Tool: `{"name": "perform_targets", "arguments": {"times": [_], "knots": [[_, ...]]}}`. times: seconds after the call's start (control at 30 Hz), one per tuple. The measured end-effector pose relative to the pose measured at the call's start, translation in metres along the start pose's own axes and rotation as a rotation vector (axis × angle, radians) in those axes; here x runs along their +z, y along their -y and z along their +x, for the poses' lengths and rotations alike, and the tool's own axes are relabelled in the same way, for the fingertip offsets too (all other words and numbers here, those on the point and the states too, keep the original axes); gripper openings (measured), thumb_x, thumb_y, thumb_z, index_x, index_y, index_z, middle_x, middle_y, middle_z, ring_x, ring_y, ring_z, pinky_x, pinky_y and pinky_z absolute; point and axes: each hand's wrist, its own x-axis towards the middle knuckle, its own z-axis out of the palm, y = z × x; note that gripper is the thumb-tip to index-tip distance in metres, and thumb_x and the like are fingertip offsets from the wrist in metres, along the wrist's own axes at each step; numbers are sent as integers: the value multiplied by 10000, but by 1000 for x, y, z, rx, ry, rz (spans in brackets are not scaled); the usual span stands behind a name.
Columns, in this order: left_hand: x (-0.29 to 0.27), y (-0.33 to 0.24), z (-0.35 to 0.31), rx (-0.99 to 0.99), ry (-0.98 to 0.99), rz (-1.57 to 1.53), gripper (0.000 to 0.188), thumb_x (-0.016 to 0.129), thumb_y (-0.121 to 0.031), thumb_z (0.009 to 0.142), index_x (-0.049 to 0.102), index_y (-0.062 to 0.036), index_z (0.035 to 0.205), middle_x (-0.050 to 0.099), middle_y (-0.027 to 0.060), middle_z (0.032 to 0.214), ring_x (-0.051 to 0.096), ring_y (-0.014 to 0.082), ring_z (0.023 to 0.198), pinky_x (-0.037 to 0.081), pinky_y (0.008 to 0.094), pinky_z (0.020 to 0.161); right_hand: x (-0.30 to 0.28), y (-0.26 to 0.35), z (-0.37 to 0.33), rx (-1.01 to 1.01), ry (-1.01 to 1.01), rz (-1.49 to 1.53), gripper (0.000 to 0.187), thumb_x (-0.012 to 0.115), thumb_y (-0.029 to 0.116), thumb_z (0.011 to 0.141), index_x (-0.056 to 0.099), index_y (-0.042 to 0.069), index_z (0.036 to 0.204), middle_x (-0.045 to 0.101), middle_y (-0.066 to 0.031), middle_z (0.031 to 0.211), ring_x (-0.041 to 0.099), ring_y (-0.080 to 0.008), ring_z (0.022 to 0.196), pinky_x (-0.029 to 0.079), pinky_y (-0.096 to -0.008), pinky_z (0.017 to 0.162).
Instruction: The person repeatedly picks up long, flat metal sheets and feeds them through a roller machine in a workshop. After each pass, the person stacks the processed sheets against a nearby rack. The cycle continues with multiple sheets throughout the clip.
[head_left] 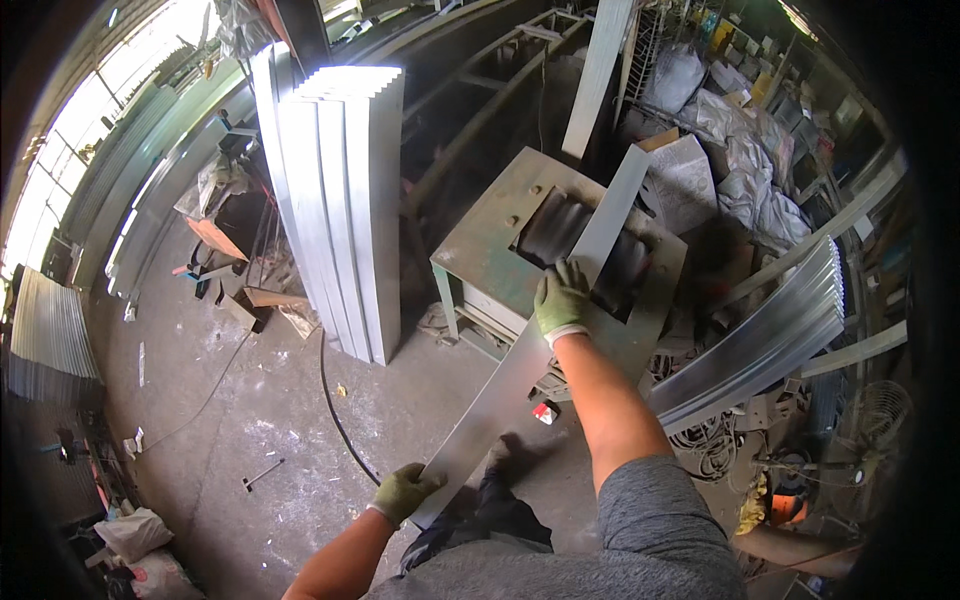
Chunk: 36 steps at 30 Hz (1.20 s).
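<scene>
A long, flat, silver metal bar [490,402] runs slantwise from my lap across a worn greenish metal machine table [490,225]. My left hand [404,492], in a yellow-green work glove, is closed on the bar's near end. Farther up, my gloved right hand [563,300] lies over the bar at the table's front edge, its fingers bent onto the metal. Dark rollers [553,232] show in the table's opening on both sides of the bar. What lies under the bar is hidden.
A stack of silver profiles [350,220] stands upright left of the table. More curved-looking profiles [770,335] lean at the right. A black hose [335,415] crosses the floor near my left arm. A fan [882,412] and white sacks [745,165] are at the right.
</scene>
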Motion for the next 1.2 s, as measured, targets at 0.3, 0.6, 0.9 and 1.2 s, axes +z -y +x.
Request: {"name": "perform_targets", "arguments": {"times": [0.3,0.6,0.9,1.2], "knots": [[24,-66,41,71,-55,46,597,784,-578,978,783,-11,1163,809,175,992,754,243,892,582,406,806,5,-59,56,-90,-136,-45,266,640,278,1026,779,61,1090,767,-141,1246,689,-381,1207,546,-503,1078],[25,13,4,82,-116,9,513,766,-563,991,787,-54,1056,764,180,873,731,297,797,574,449,750,-2,-8,-15,-115,-142,52,262,634,259,1041,764,45,1120,711,-158,1378,609,-431,1334,467,-526,1176],[28,142,-32,-14,-96,21,532,774,-570,989,781,-40,1045,750,162,864,670,260,775,552,431,760,-31,73,-114,-110,-4,34,326,598,236,1050,730,5,1239,649,-155,1463,514,-417,1437,384,-544,1238],[19,251,-73,-86,-9,33,665,715,-671,971,789,-28,1123,790,234,1011,760,405,958,564,501,858,-36,142,-208,-79,78,29,348,621,216,1004,679,44,1301,586,-118,1534,458,-405,1480,342,-566,1262]]}}
